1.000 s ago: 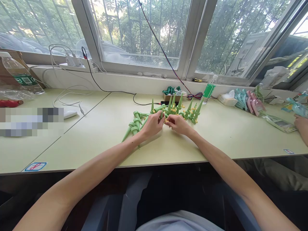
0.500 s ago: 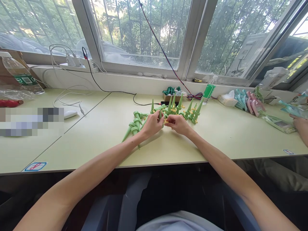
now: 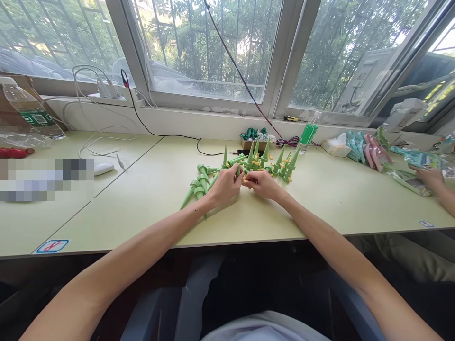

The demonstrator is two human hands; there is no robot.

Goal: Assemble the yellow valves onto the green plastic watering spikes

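Observation:
My left hand [image 3: 225,185] is closed on a green plastic watering spike [image 3: 238,170], mostly hidden behind the fingers. Close against it, my right hand [image 3: 263,184] pinches a small yellow valve [image 3: 244,179] at the spike; whether the two parts are joined I cannot tell. Left of my hands lie several loose green spikes with ribbed caps [image 3: 199,191]. Behind and to the right, several spikes with yellow valves [image 3: 290,166] stand point up on the table.
A small box with green bundles [image 3: 261,143] and a green-labelled bottle [image 3: 308,133] stand at the back. To the right are a tissue box [image 3: 336,146], wrapped pink pieces [image 3: 375,154] and another person's hand [image 3: 431,179]. Cables [image 3: 95,150] trail across the left side.
My right hand has shifted slightly, its fingers closer around the yellow valve. My left hand stays nearly still. The other person's hand has moved left with a blue wrapped piece.

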